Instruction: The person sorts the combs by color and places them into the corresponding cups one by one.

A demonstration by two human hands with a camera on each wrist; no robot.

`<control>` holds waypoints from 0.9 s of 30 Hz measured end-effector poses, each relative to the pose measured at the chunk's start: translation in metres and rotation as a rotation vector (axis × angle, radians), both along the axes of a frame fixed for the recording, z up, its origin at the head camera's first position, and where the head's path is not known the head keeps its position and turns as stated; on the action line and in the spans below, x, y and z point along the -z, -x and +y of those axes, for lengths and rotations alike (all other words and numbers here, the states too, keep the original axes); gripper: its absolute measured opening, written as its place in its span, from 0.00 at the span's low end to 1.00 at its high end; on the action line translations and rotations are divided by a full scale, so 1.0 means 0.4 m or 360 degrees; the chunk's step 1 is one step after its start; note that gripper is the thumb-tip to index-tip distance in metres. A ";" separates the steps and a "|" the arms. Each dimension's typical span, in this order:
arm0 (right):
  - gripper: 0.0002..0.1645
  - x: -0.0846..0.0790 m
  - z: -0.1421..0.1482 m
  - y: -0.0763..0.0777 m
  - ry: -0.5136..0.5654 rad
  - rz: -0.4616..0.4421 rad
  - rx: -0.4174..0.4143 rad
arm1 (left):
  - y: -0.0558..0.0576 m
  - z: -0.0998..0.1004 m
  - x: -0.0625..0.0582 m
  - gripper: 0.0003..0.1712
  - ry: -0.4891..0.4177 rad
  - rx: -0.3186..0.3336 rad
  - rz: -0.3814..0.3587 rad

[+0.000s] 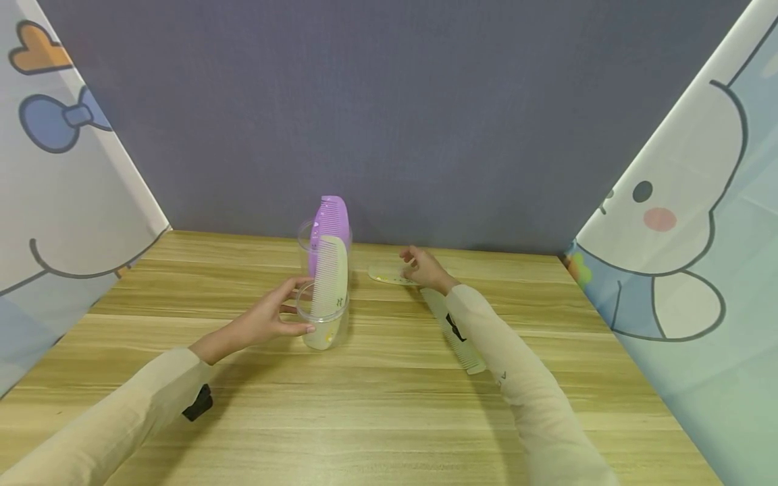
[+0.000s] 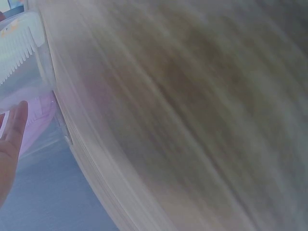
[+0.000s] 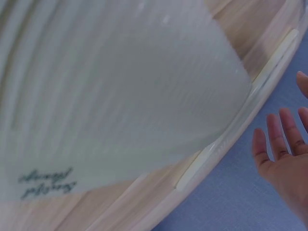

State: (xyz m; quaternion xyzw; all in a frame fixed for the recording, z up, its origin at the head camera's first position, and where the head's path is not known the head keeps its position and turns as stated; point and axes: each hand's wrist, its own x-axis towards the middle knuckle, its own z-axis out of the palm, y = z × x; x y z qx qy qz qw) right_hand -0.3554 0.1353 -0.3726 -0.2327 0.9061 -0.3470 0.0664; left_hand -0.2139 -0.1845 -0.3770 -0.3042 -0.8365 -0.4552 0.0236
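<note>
As the left hand (image 1: 276,314) curves thumb and fingers round a clear plastic cup (image 1: 344,324), a cream comb (image 1: 329,277) with dark lettering tilts up inside it, teeth facing left. Just behind, a glossy purple comb (image 1: 333,221) stands in a second clear cup (image 1: 305,253) near the wooden tabletop's (image 1: 292,418) back edge. Further right, a pale comb with yellow specks (image 1: 384,275) lies by that edge; the right hand (image 1: 425,270) hovers at its right end, fingers loosely apart. Next, a pale green comb (image 1: 439,312) slants partly beneath the sleeve (image 1: 516,371), dark script showing.
</note>
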 end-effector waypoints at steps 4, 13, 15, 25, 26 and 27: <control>0.27 0.005 0.004 0.004 -0.0096 0.0028 -0.0026 | -0.001 -0.001 -0.001 0.45 0.0011 0.0001 -0.0002; 0.26 0.022 0.004 0.010 -0.0309 0.0084 -0.0067 | 0.000 -0.002 -0.001 0.44 0.0017 0.0001 0.0001; 0.26 0.024 0.002 0.011 -0.0356 0.0096 -0.0072 | 0.000 -0.002 -0.001 0.44 0.0018 0.0000 0.0003; 0.30 0.026 -0.002 0.017 -0.0480 0.0069 -0.0053 | 0.001 -0.002 0.001 0.44 0.0016 -0.0001 0.0000; 0.30 0.026 -0.003 0.017 -0.0488 0.0065 -0.0052 | 0.001 -0.002 0.001 0.44 0.0017 -0.0001 -0.0001; 0.30 0.025 -0.003 0.018 -0.0487 0.0058 -0.0051 | 0.001 -0.003 0.001 0.44 0.0017 -0.0004 -0.0002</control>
